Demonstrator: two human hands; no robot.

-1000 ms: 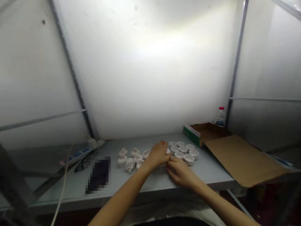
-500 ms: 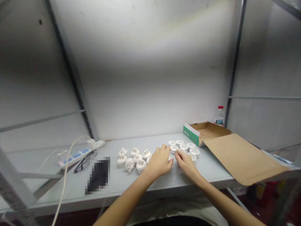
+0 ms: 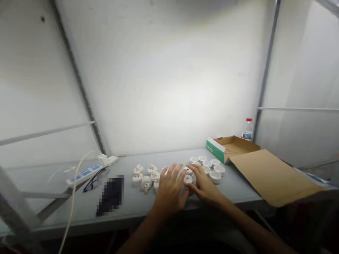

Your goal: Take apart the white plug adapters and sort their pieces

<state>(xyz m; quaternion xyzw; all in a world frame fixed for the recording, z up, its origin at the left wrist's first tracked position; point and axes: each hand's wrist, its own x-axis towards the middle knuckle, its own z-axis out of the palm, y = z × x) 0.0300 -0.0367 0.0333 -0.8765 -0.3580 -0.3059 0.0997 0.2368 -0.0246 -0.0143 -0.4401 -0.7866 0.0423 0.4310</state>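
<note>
My left hand (image 3: 169, 188) is open, its fingers spread over the near edge of a group of white round socket-like parts (image 3: 146, 183). It hides some of them. My right hand (image 3: 206, 187) is also open, fingers stretched leftward. Its thumb tip is at the edge of a white round part (image 3: 188, 179) with a dark spot on top. Just behind that one is a similar part (image 3: 188, 170), close to the right fingertips. Several shallow white round cups (image 3: 215, 177) stand open side up beyond and right of my right hand.
An opened cardboard box (image 3: 218, 150) with a green side has its brown flap (image 3: 275, 176) over the table's right side. Behind it stands a red-capped bottle (image 3: 247, 130). At left are a power strip (image 3: 88, 173), a white cable (image 3: 74, 190), glasses (image 3: 92, 183) and a pixelated dark item (image 3: 111, 195).
Both hands have shifted left and their fingers have spread. White round parts now show between them. The view has become brighter on the wall and darker in front.
</note>
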